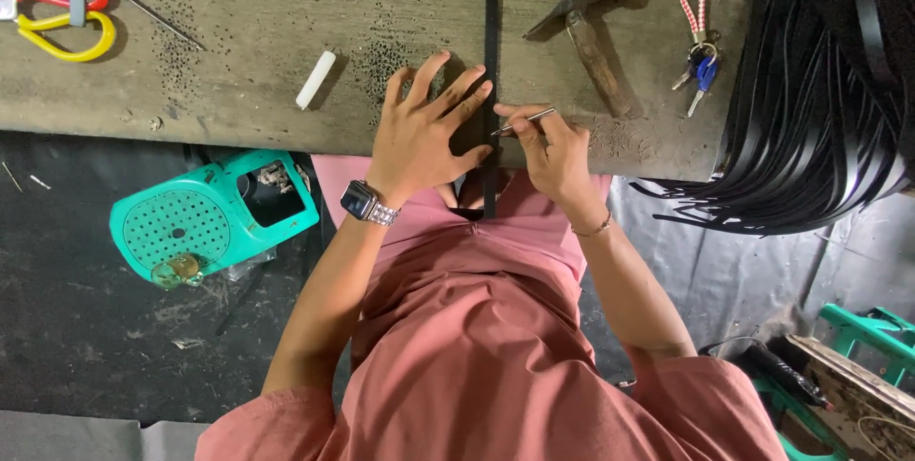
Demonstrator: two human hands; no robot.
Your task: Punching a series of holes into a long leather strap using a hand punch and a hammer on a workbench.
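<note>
A narrow black strap (492, 13) runs straight down the worn wooden workbench (286, 51) and hangs over its near edge. My left hand (424, 132), with a wristwatch on the wrist, lies flat with fingers spread and presses the strap against the bench. My right hand (553, 151) pinches a thin metal tool (526, 121) whose tip points at the strap, just beside my left fingertips.
A hammer (586, 32) lies right of the strap, with a bunch of keys (699, 51) beyond it. A pile of black straps (820, 89) fills the right. A white stick (315, 79), a metal rod (162, 20) and red-yellow scissors (57, 8) lie left. A teal plastic casing (205, 218) sits on the floor.
</note>
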